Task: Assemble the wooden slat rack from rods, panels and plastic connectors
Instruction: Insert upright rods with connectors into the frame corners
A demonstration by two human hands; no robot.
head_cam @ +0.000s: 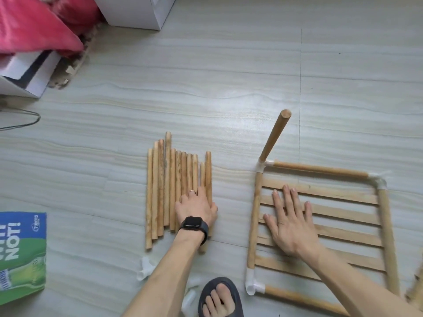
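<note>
Floor (229, 88), pale tile. The rack frame (386, 225) lies flat to my right: a square of light wooden rods joined at the corners by white plastic connectors (261, 167), with flat slats (343, 211) running across it. One upright rod (274, 136) stands in the far-left corner connector, leaning slightly. My right hand (290, 225) lies palm-down on the slats, fingers straight and spread wide. The loose rods (164, 191) lie side by side to the left, ends uneven. My left hand (196, 207) lies on their right edge, fingers close together, thumb against the outermost rod; grip or mere rest, I cannot tell.
</note>
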